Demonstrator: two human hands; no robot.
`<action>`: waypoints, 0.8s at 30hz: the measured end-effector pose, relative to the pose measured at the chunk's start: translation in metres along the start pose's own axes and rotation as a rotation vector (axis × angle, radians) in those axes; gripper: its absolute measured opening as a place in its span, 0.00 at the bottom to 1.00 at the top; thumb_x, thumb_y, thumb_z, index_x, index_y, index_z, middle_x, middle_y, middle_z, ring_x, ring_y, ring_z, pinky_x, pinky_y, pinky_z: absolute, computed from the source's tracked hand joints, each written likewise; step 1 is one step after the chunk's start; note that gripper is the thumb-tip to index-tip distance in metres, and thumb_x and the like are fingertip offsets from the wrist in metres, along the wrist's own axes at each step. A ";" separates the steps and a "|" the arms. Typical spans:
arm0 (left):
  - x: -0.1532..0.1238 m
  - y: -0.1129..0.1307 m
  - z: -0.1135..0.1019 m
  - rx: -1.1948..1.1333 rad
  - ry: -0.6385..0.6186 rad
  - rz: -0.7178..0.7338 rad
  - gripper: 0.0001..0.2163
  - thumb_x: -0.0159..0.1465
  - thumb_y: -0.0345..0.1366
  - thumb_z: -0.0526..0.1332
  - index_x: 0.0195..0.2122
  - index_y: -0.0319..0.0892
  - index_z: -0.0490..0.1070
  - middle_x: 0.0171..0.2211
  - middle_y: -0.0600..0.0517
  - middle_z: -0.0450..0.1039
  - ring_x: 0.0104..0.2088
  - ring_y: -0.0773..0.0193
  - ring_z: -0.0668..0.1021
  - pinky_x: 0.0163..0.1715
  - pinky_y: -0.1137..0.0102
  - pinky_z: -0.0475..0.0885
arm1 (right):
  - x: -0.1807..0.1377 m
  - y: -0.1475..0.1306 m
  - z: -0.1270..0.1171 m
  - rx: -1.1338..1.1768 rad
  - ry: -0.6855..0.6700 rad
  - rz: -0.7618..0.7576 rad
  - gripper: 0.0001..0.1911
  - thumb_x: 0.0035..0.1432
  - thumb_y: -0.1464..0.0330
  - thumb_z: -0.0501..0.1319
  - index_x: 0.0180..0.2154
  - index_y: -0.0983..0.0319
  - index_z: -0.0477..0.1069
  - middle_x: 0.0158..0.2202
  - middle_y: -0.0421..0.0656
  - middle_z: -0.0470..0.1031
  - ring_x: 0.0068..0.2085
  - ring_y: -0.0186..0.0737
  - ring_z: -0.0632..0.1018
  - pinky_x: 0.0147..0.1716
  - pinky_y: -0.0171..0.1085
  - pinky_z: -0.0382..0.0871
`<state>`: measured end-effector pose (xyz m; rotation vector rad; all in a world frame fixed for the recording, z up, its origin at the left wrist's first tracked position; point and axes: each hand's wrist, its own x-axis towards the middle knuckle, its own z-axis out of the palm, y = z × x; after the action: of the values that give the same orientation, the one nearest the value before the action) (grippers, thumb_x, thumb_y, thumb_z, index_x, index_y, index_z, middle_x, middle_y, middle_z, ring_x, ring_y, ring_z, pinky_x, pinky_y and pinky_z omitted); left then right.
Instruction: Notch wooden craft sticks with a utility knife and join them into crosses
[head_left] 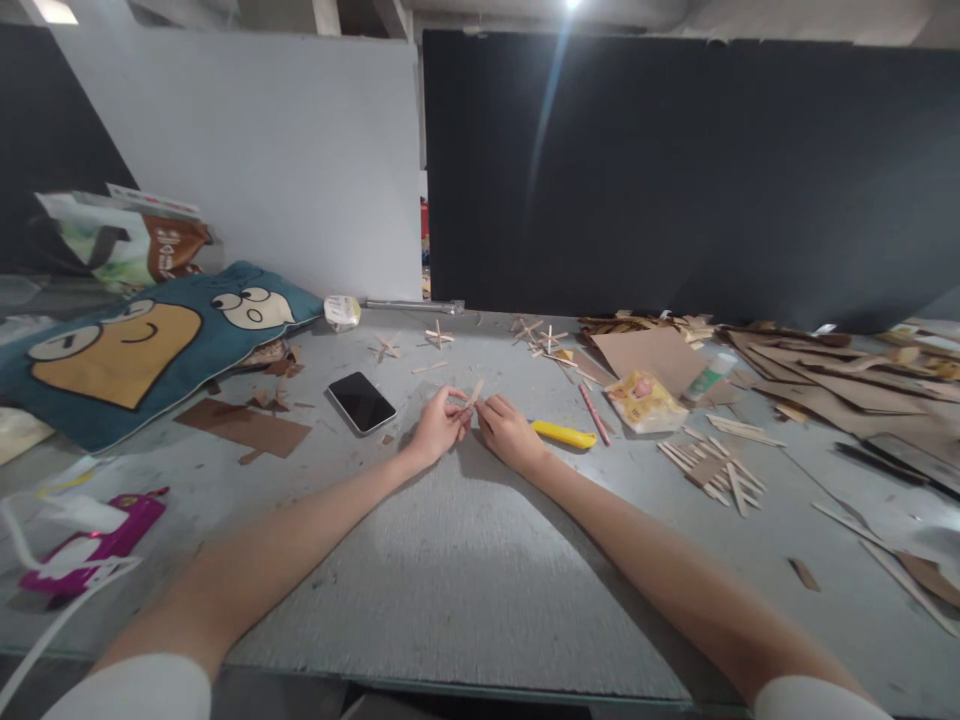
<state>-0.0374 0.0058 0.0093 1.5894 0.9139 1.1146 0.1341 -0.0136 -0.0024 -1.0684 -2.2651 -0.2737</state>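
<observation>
Both my arms reach out over the grey table (465, 560). My left hand (437, 425) and my right hand (508, 432) meet at the middle, fingers pinched together on small wooden sticks (473, 394) held between them just above the tabletop. A black phone (361, 402) lies face up just left of my left hand. A yellow utility knife (564, 434) lies right beside my right hand, with a red pencil (594, 414) a little past it.
A pile of flat wooden sticks (712, 466) lies to the right, glued stick stars (439, 336) sit farther back. Cardboard sheets (817, 385) cover the right side, a glue bottle (709, 376) and yellow packet (645, 399) among them. A blue cartoon cushion (142, 345) and brown card pieces (244, 426) are left.
</observation>
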 end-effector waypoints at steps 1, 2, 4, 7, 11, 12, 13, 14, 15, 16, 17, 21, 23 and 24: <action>0.000 0.000 0.000 -0.003 0.004 -0.009 0.17 0.61 0.47 0.69 0.39 0.44 0.63 0.17 0.60 0.70 0.14 0.71 0.68 0.18 0.76 0.57 | 0.000 0.000 0.000 -0.002 -0.011 -0.003 0.10 0.66 0.79 0.54 0.42 0.63 0.72 0.37 0.48 0.72 0.40 0.47 0.71 0.42 0.43 0.68; 0.000 0.000 0.000 -0.006 0.008 -0.012 0.17 0.60 0.47 0.69 0.39 0.44 0.63 0.17 0.60 0.70 0.14 0.71 0.68 0.18 0.76 0.57 | 0.000 0.000 0.001 -0.006 -0.022 -0.005 0.11 0.66 0.79 0.54 0.42 0.63 0.72 0.37 0.48 0.72 0.40 0.47 0.71 0.42 0.43 0.69; -0.001 0.001 0.000 -0.003 0.010 -0.003 0.17 0.61 0.46 0.69 0.39 0.44 0.64 0.17 0.60 0.71 0.14 0.71 0.68 0.18 0.76 0.57 | 0.000 0.000 0.002 -0.017 -0.040 -0.009 0.11 0.66 0.79 0.53 0.42 0.63 0.73 0.37 0.48 0.72 0.41 0.47 0.71 0.43 0.43 0.69; -0.001 0.001 0.000 0.001 0.018 0.005 0.15 0.61 0.43 0.68 0.40 0.43 0.65 0.17 0.59 0.71 0.14 0.71 0.69 0.18 0.76 0.59 | 0.000 0.001 0.003 -0.039 -0.055 0.004 0.11 0.66 0.79 0.54 0.43 0.64 0.73 0.37 0.48 0.72 0.41 0.47 0.71 0.43 0.43 0.69; 0.000 0.000 0.000 -0.027 0.049 -0.011 0.16 0.60 0.42 0.68 0.43 0.43 0.65 0.17 0.60 0.70 0.14 0.70 0.69 0.17 0.76 0.59 | 0.001 -0.001 0.003 -0.060 -0.077 0.022 0.10 0.65 0.79 0.55 0.42 0.64 0.73 0.37 0.48 0.73 0.41 0.47 0.72 0.43 0.42 0.70; 0.000 0.000 0.000 -0.030 0.052 -0.013 0.17 0.60 0.41 0.68 0.44 0.43 0.65 0.17 0.61 0.70 0.14 0.69 0.70 0.17 0.76 0.59 | 0.002 -0.002 0.003 -0.061 -0.086 0.024 0.10 0.64 0.80 0.56 0.41 0.64 0.74 0.37 0.48 0.73 0.41 0.47 0.72 0.43 0.42 0.70; 0.000 0.000 0.000 -0.031 0.053 -0.015 0.17 0.60 0.41 0.68 0.45 0.43 0.64 0.17 0.61 0.70 0.14 0.69 0.70 0.17 0.76 0.59 | 0.002 -0.003 0.002 -0.062 -0.095 0.026 0.10 0.64 0.80 0.56 0.40 0.63 0.74 0.37 0.48 0.73 0.41 0.46 0.72 0.43 0.42 0.70; 0.000 0.000 0.000 -0.031 0.052 -0.017 0.17 0.60 0.40 0.68 0.46 0.43 0.64 0.17 0.61 0.70 0.14 0.69 0.70 0.17 0.76 0.59 | 0.003 -0.003 0.002 -0.063 -0.104 0.030 0.10 0.63 0.80 0.57 0.39 0.63 0.74 0.37 0.48 0.73 0.42 0.46 0.73 0.43 0.41 0.70; 0.000 0.000 0.000 -0.030 0.052 -0.019 0.17 0.61 0.39 0.67 0.47 0.43 0.64 0.17 0.61 0.70 0.14 0.69 0.70 0.17 0.76 0.59 | 0.003 -0.004 0.001 -0.064 -0.111 0.036 0.10 0.63 0.80 0.57 0.40 0.63 0.74 0.37 0.48 0.74 0.42 0.46 0.73 0.43 0.41 0.70; 0.000 0.000 0.000 -0.027 0.052 -0.022 0.17 0.61 0.38 0.67 0.48 0.42 0.64 0.18 0.61 0.70 0.14 0.69 0.70 0.17 0.76 0.59 | 0.003 -0.005 0.000 -0.066 -0.118 0.044 0.10 0.62 0.81 0.57 0.41 0.63 0.74 0.37 0.48 0.74 0.42 0.46 0.74 0.43 0.41 0.70; 0.000 0.001 0.000 -0.024 0.057 -0.023 0.17 0.61 0.37 0.67 0.49 0.42 0.65 0.18 0.61 0.70 0.14 0.69 0.70 0.17 0.76 0.60 | 0.003 -0.005 -0.002 -0.068 -0.122 0.055 0.12 0.62 0.81 0.57 0.43 0.64 0.74 0.38 0.48 0.74 0.42 0.46 0.74 0.43 0.41 0.70; 0.000 0.002 0.000 -0.052 0.109 -0.016 0.17 0.62 0.37 0.66 0.50 0.41 0.67 0.19 0.60 0.71 0.15 0.70 0.70 0.18 0.76 0.61 | 0.005 -0.006 -0.010 -0.083 -0.111 0.115 0.15 0.63 0.79 0.56 0.50 0.64 0.71 0.39 0.50 0.75 0.43 0.48 0.74 0.41 0.41 0.71; 0.000 0.002 -0.002 -0.077 0.135 -0.013 0.16 0.63 0.37 0.66 0.50 0.41 0.68 0.20 0.60 0.71 0.15 0.71 0.69 0.18 0.76 0.61 | 0.009 -0.011 -0.022 -0.091 -0.087 0.142 0.12 0.63 0.78 0.56 0.46 0.64 0.73 0.39 0.52 0.74 0.44 0.51 0.74 0.39 0.42 0.71; 0.001 0.002 -0.002 -0.084 0.145 -0.014 0.15 0.63 0.37 0.65 0.50 0.42 0.67 0.21 0.59 0.71 0.15 0.71 0.69 0.18 0.76 0.61 | 0.012 -0.016 -0.033 -0.094 -0.066 0.151 0.12 0.62 0.78 0.56 0.44 0.64 0.73 0.39 0.53 0.74 0.44 0.52 0.73 0.40 0.43 0.71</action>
<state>-0.0392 0.0064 0.0113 1.4469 0.9581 1.2549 0.1308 -0.0308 0.0325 -1.3077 -2.2337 -0.2880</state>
